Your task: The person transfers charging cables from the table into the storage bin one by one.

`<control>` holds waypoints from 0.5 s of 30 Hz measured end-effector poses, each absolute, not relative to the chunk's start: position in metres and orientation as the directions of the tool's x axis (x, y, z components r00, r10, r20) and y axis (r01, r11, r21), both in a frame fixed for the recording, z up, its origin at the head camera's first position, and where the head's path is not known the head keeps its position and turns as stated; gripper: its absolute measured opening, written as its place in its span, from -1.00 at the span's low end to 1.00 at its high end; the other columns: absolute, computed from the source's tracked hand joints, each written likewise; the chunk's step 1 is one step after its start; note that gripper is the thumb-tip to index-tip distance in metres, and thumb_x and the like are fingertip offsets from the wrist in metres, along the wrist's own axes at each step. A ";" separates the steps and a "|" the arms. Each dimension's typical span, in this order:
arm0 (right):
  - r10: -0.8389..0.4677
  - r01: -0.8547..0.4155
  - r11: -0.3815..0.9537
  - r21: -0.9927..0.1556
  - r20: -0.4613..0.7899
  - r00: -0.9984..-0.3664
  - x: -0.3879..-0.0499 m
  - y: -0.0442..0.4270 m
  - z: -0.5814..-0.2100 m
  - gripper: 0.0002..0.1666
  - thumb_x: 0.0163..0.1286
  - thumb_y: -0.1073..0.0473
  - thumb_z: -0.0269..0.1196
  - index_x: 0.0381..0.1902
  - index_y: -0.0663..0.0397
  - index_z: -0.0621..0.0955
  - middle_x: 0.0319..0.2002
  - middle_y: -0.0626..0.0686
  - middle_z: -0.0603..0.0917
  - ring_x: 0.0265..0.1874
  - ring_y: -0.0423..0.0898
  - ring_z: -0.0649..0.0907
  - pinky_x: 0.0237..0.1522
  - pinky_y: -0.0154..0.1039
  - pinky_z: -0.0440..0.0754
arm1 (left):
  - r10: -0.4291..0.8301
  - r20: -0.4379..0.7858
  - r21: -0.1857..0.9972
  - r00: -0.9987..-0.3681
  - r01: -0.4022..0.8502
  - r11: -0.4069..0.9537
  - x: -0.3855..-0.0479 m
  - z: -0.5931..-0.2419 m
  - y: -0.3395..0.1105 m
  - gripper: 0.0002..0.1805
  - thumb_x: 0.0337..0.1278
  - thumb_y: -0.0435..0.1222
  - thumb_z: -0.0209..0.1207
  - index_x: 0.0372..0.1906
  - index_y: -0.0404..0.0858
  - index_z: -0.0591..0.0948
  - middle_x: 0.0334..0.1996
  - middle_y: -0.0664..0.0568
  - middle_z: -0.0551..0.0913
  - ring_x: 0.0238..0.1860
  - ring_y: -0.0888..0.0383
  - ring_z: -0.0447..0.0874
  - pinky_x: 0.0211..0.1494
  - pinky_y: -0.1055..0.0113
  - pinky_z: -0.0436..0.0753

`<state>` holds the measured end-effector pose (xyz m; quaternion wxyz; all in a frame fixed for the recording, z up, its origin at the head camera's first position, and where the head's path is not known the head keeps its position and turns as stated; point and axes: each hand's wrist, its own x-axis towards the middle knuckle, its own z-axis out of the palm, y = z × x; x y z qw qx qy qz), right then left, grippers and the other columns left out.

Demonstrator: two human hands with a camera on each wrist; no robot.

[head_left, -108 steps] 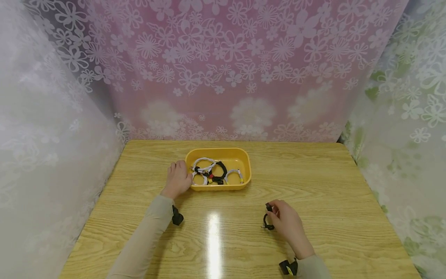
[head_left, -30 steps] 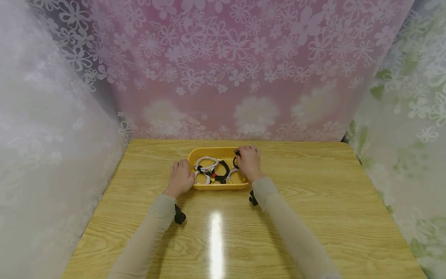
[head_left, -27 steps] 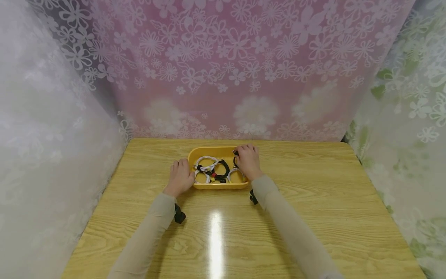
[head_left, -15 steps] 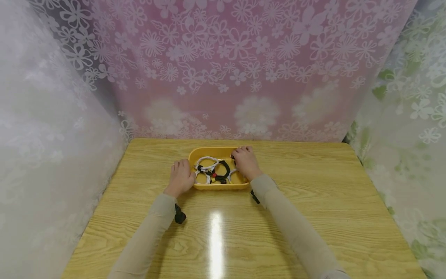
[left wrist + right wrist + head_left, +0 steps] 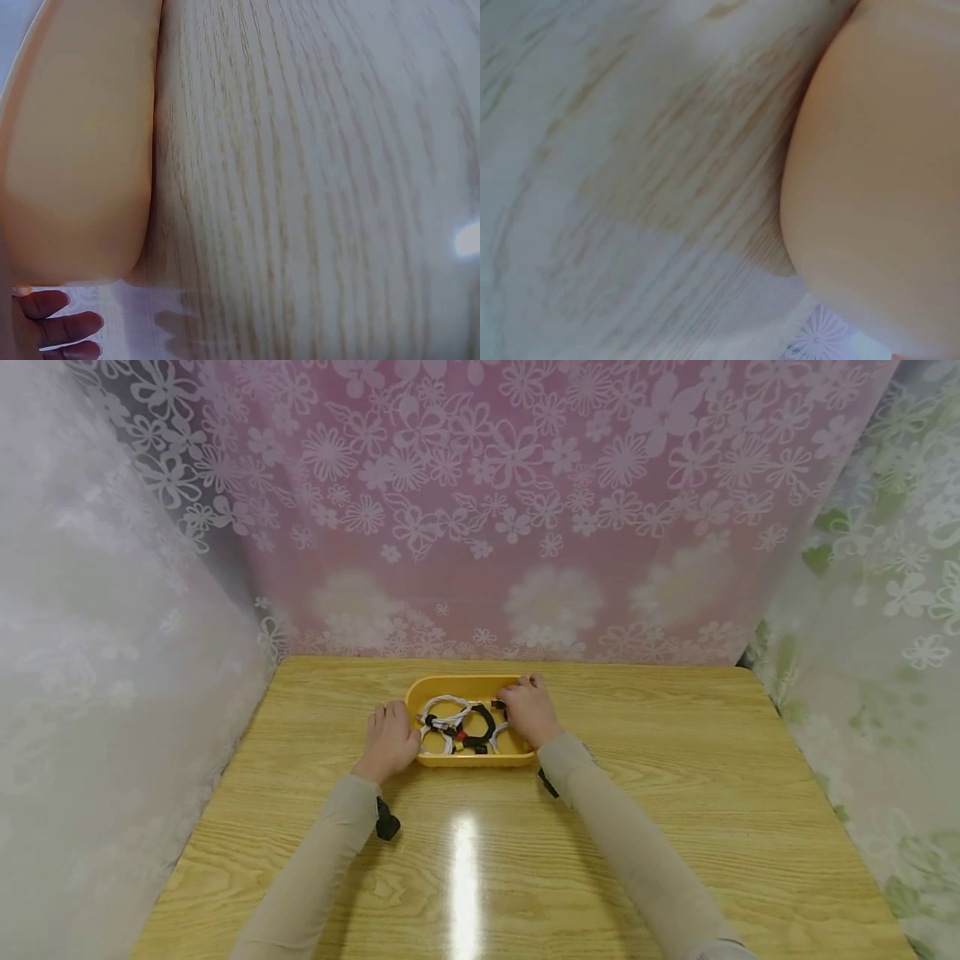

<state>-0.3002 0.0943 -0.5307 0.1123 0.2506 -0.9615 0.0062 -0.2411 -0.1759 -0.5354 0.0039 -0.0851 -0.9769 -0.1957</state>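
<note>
A yellow plastic tray stands near the back of the table. My left hand grips its left side, with the thumb at the rim. In the left wrist view, the fingers show beyond the tray's wall. My right hand reaches over the tray's right end. A black cable's plug shows beside its fingertips; the hand hides most of that cable and whether the fingers still pinch it. The tray holds coiled cables: a white cable on the left, a black cable in the middle, and a partly covered white cable.
The wood-grain table carries a bright light reflection in front of the tray. Behind it hangs a pink flowered curtain, with pale curtains at both sides. A black wrist camera sits under the left wrist.
My right hand has carried the small black cable from the table's right front to the tray's right end. Its plug has since sunk lower there. My left hand stays on the tray's side.
</note>
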 end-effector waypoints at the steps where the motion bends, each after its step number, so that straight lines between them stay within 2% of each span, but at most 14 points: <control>1: -0.481 -0.484 0.874 0.043 0.219 -0.849 -0.300 0.094 -0.531 -0.73 0.38 0.30 0.25 -0.06 -0.11 0.75 -0.18 -0.07 0.77 -0.14 0.04 0.59 0.20 0.08 0.28 | 0.164 0.041 0.381 -0.986 0.167 0.909 -0.241 -0.536 -0.176 -0.84 0.33 -0.27 -0.08 -0.18 -0.31 0.30 -0.24 -0.17 0.32 -0.17 -0.14 0.17 -0.04 0.02 0.16; 7: -0.481 -0.492 0.871 0.004 0.211 -0.851 -0.300 0.095 -0.531 -0.66 0.38 0.35 0.22 0.00 -0.11 0.73 -0.16 -0.07 0.78 -0.14 0.03 0.58 0.19 0.10 0.27 | 0.157 0.046 0.383 -0.987 0.162 0.909 -0.241 -0.536 -0.176 -0.83 0.32 -0.27 -0.08 -0.17 -0.31 0.30 -0.24 -0.18 0.33 -0.16 -0.14 0.18 -0.03 0.02 0.18; 15: -0.469 -0.482 0.876 -0.033 0.177 -0.865 -0.300 0.095 -0.530 -0.68 0.37 0.31 0.23 0.01 -0.12 0.72 -0.15 -0.07 0.77 -0.08 0.03 0.57 0.26 0.12 0.22 | 0.157 0.037 0.391 -0.987 0.159 0.906 -0.240 -0.535 -0.176 -0.84 0.33 -0.26 -0.09 -0.18 -0.30 0.30 -0.25 -0.17 0.32 -0.17 -0.14 0.18 -0.04 0.03 0.16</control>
